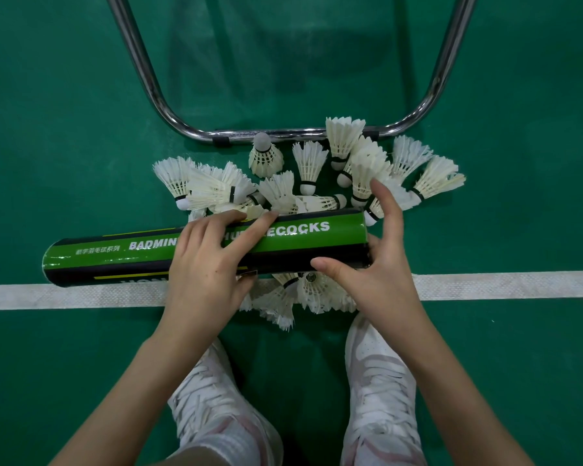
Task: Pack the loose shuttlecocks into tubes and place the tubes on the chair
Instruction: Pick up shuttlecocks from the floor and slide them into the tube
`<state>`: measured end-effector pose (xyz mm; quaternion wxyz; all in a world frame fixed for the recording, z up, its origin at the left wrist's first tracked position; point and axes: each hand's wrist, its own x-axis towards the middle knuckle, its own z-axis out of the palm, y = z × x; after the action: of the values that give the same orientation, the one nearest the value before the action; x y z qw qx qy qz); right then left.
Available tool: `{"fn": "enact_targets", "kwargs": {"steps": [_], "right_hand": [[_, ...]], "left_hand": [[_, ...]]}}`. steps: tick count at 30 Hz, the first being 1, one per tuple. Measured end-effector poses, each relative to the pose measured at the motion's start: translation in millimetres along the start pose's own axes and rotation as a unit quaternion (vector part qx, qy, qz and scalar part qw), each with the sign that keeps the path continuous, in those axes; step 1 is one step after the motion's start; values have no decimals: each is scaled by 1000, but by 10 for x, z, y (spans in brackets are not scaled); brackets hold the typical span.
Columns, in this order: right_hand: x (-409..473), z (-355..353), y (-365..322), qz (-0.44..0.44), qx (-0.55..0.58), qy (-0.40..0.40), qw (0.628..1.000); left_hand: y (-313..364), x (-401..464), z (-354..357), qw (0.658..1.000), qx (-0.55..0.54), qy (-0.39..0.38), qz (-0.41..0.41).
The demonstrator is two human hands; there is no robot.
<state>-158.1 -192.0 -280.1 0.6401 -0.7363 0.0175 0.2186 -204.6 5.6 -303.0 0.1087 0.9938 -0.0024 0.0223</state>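
Note:
A green and black shuttlecock tube (115, 253) lies crosswise above the floor, lettered BADMINTON SHUTTLECOCKS. My left hand (206, 260) grips it around the middle, fingers over the top. My right hand (374, 264) is at the tube's right end, thumb under the rim and fingers spread over the end. Several loose white feather shuttlecocks (310, 163) lie on the green floor beyond the tube, and a few more shuttlecocks (303, 294) lie beneath it on the white line. What is inside the tube is hidden.
The chrome leg frame of a chair (283, 133) curves across the floor just behind the shuttlecocks; its seat is out of view. A white court line (519, 284) runs left to right. My two white sneakers (381, 381) stand below the hands.

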Motion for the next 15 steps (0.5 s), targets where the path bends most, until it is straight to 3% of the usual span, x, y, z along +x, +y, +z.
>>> {"fn": "enact_targets", "kwargs": {"steps": [15], "right_hand": [[48,-139,-24,-31,-25,-108,993]], "left_hand": [[50,-34,23,999,-30,-5,10]]}}
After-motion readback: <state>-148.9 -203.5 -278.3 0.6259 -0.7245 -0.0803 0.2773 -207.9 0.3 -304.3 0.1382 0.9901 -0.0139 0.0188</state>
